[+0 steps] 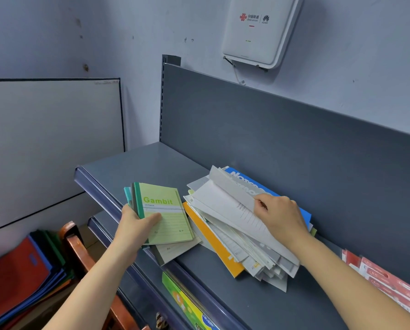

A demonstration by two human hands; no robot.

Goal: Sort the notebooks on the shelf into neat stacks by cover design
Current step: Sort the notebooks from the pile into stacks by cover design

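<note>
Your one head camera looks forward and down, close over the shelf (213,282), tilted, facing the wall (56,32) behind it.

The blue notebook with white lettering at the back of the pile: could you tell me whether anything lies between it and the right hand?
Yes. The right hand pinches a raised grey notebook cover, which lies over the blue notebook with white lettering; several loose white and grey notebooks also overlap its near edge.
</note>
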